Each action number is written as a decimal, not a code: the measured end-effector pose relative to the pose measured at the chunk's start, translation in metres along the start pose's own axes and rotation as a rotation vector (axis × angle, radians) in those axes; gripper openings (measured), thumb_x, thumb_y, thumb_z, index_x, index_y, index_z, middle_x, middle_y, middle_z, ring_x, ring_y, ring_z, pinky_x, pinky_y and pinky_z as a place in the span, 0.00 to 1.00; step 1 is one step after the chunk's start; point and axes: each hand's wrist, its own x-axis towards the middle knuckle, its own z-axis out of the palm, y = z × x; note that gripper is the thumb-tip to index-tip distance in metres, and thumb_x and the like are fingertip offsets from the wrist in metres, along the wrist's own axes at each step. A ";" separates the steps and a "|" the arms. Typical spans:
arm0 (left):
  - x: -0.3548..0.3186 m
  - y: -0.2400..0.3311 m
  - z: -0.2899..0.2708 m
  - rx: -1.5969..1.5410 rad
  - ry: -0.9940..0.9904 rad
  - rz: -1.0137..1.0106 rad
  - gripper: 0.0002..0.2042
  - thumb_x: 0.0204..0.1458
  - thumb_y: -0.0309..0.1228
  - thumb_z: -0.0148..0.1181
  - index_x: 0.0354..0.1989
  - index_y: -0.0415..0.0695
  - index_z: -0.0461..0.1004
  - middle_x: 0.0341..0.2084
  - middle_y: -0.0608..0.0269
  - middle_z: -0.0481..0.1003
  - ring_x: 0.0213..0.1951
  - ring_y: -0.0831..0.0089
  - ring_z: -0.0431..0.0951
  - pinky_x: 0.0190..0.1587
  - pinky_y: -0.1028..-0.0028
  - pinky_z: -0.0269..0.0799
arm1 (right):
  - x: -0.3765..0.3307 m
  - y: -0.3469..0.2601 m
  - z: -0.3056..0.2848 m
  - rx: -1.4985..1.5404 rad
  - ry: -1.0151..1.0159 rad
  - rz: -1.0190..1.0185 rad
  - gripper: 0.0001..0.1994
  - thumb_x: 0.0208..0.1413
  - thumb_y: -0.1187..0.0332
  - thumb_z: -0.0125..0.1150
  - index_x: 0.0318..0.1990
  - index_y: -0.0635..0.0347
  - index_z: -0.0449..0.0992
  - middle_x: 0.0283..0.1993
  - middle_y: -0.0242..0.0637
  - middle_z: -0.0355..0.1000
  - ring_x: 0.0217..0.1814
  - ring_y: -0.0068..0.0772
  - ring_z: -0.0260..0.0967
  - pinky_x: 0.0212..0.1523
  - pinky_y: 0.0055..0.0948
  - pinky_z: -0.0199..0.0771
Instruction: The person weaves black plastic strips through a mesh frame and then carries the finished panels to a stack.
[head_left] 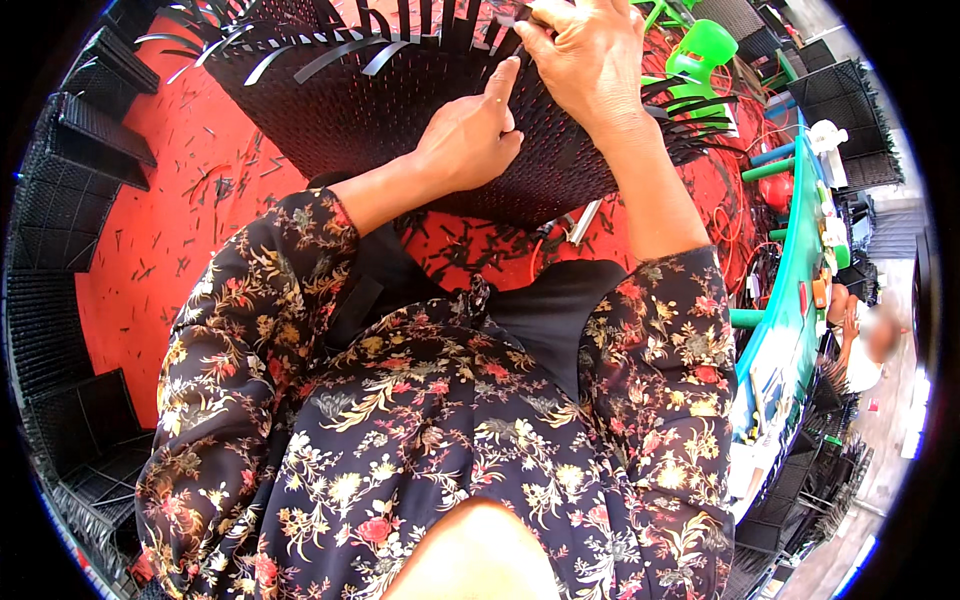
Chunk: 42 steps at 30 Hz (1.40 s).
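Black woven panel point(420, 110): plastic rattan, matt, ribbed weave, loose flat strips point(330, 55) faintly glossy. Floor point(180, 230): red, smooth, littered with dark strip offcuts. Blouse point(450, 430): soft floral cloth, slight sheen. Stool point(700, 50): glossy green plastic. Table edge point(795, 290): smooth painted teal. Stacked baskets point(70, 200): matt black weave.

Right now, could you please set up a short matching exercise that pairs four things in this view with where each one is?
Things:
1. left hand
2. right hand
3. green plastic stool
4. teal table

Places:
A. along the right edge of the view, cluttered with small items
B. pressing on the face of the black woven panel, forefinger extended
C. on the red floor beyond the panel, upper right
D. at the panel's top edge, among the loose black strips

Pairs: 1-B, 2-D, 3-C, 4-A
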 end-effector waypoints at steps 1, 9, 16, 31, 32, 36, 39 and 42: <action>-0.004 0.000 -0.003 -0.021 0.001 -0.033 0.39 0.44 0.29 0.58 0.62 0.29 0.42 0.24 0.53 0.76 0.31 0.53 0.76 0.37 0.60 0.71 | -0.001 0.001 0.000 0.002 -0.003 0.010 0.07 0.39 0.67 0.64 0.27 0.57 0.76 0.47 0.40 0.66 0.56 0.43 0.58 0.50 0.43 0.58; -0.018 -0.019 -0.014 -0.014 0.098 -0.048 0.40 0.44 0.23 0.58 0.65 0.35 0.41 0.25 0.58 0.75 0.24 0.70 0.76 0.31 0.74 0.72 | -0.006 0.005 0.004 0.009 0.018 0.017 0.08 0.38 0.68 0.65 0.28 0.58 0.76 0.46 0.39 0.66 0.54 0.44 0.60 0.49 0.43 0.60; -0.007 -0.019 -0.006 0.023 0.078 -0.056 0.42 0.44 0.27 0.59 0.65 0.36 0.38 0.26 0.56 0.75 0.28 0.61 0.76 0.35 0.66 0.72 | -0.003 0.003 0.000 0.017 0.002 0.013 0.08 0.36 0.69 0.66 0.28 0.58 0.76 0.44 0.40 0.67 0.53 0.45 0.60 0.51 0.43 0.60; -0.002 -0.007 -0.008 0.044 0.037 -0.057 0.39 0.44 0.30 0.58 0.61 0.30 0.41 0.28 0.47 0.74 0.32 0.51 0.75 0.38 0.58 0.70 | 0.028 -0.030 -0.003 0.108 -0.017 -0.017 0.23 0.39 0.68 0.64 0.47 0.55 0.67 0.43 0.40 0.70 0.51 0.42 0.64 0.53 0.44 0.57; -0.001 -0.003 -0.011 0.045 0.011 -0.064 0.42 0.44 0.31 0.57 0.62 0.27 0.37 0.28 0.44 0.74 0.34 0.48 0.75 0.39 0.57 0.70 | 0.029 -0.029 -0.003 0.097 -0.036 -0.026 0.22 0.39 0.69 0.64 0.46 0.55 0.68 0.42 0.40 0.70 0.50 0.42 0.65 0.52 0.44 0.57; -0.003 0.000 -0.012 0.058 0.031 -0.060 0.42 0.43 0.30 0.57 0.63 0.27 0.38 0.28 0.44 0.74 0.34 0.48 0.75 0.40 0.57 0.69 | 0.033 -0.022 0.003 0.086 -0.034 -0.060 0.17 0.40 0.71 0.61 0.41 0.52 0.70 0.38 0.37 0.71 0.47 0.41 0.66 0.49 0.43 0.59; -0.004 -0.003 -0.010 0.075 0.052 -0.031 0.42 0.43 0.30 0.57 0.63 0.28 0.38 0.28 0.44 0.74 0.34 0.48 0.75 0.40 0.57 0.69 | 0.034 -0.020 0.007 0.132 -0.012 -0.055 0.14 0.40 0.72 0.60 0.39 0.53 0.70 0.36 0.36 0.72 0.44 0.41 0.68 0.47 0.43 0.60; -0.006 -0.005 -0.010 0.066 0.068 -0.008 0.42 0.43 0.30 0.58 0.63 0.29 0.39 0.28 0.46 0.74 0.34 0.49 0.75 0.39 0.58 0.70 | 0.035 -0.018 0.009 0.169 0.005 -0.049 0.13 0.40 0.74 0.58 0.37 0.54 0.69 0.34 0.36 0.72 0.41 0.41 0.69 0.44 0.43 0.62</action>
